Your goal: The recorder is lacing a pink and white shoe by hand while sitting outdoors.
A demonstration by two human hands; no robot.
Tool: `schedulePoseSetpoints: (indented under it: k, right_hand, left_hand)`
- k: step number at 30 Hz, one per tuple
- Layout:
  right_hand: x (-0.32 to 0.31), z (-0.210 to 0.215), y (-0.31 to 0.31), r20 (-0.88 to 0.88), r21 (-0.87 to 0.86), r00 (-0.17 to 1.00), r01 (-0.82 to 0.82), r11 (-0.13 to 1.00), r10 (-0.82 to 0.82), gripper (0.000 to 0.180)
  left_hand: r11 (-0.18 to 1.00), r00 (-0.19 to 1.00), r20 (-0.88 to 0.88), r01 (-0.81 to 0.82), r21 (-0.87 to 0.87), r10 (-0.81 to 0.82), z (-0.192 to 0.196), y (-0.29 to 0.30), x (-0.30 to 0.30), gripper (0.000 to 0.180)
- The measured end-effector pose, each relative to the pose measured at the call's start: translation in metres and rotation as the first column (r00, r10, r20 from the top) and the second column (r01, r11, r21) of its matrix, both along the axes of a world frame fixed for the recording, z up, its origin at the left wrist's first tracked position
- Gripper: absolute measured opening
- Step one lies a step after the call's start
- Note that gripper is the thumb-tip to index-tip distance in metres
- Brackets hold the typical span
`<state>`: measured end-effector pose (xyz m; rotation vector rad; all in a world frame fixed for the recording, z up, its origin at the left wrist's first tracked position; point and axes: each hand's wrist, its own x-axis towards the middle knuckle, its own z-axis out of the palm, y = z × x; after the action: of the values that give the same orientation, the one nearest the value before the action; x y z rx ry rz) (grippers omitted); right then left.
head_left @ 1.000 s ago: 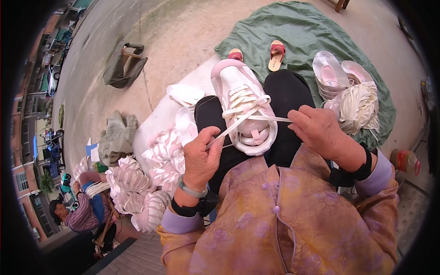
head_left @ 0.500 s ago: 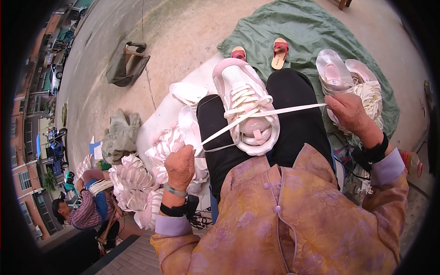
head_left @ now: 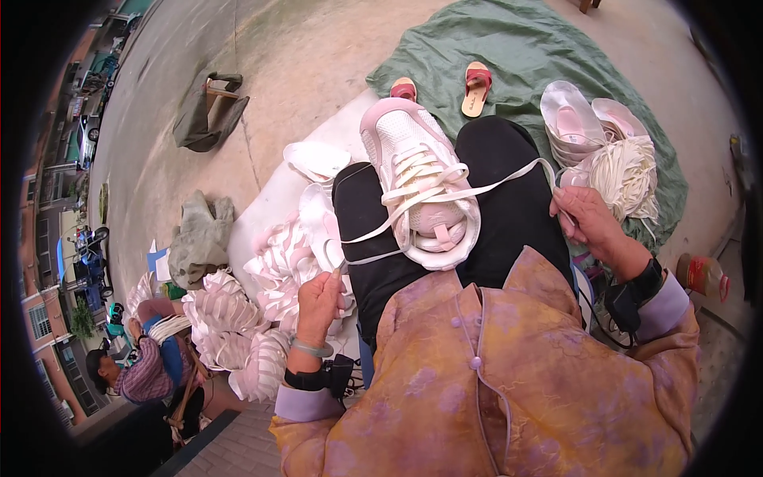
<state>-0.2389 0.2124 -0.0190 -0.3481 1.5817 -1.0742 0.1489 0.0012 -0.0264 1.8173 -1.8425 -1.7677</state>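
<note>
A pale pink and white mesh sneaker [head_left: 420, 187] is lying on the person's lap, across black trousers [head_left: 509, 199], toe pointing away. A flat white shoelace [head_left: 477, 189] is running through its eyelets and stretching out to both sides. The left hand [head_left: 319, 298] is closing its fingers on the left end of the lace, down beside the left thigh. The right hand [head_left: 584, 219] is pinching the other end, out past the right thigh, and the lace is looking taut between them.

Just beyond the right hand, a bundle of loose white laces [head_left: 628, 171] is sitting beside a stack of pink sneakers [head_left: 576, 123] on a green cloth [head_left: 509, 48]. To the left, a heap of more pink and white sneakers [head_left: 254, 310] is lying on the ground. Another person [head_left: 139, 370] is sitting further left.
</note>
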Motion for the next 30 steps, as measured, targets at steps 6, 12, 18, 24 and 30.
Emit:
schedulePoseSetpoints:
  k: [6,12,18,24,30]
  right_hand:
    - [0.056,0.013,-0.051,0.128,-0.129,0.988,-0.073,0.989,0.09,0.019]
    - [0.063,0.002,-0.089,-0.023,-0.27,0.999,-0.048,0.962,0.044,0.018]
    - [0.072,-0.009,-0.092,-0.039,-0.404,0.986,0.132,0.905,-0.161,0.011]
    - [0.078,-0.016,-0.089,-0.014,-0.475,0.975,0.188,0.86,-0.221,0.009]
    - [0.08,-0.021,-0.09,-0.067,-0.485,0.973,0.163,0.859,-0.222,0.009]
  left_hand:
    - [0.962,0.933,-0.357,0.048,0.268,0.053,0.015,0.011,-0.074,0.024]
    - [0.976,0.859,-0.506,0.036,0.214,0.079,0.002,-0.003,-0.109,0.02]
    - [0.992,0.862,-0.49,-0.111,0.061,0.127,0.004,0.004,-0.118,0.024]
    - [0.977,0.874,-0.487,-0.107,-0.184,0.004,0.0,0.018,-0.11,0.022]
    - [0.982,0.846,-0.524,-0.169,-0.087,0.099,0.002,0.023,-0.108,0.02]
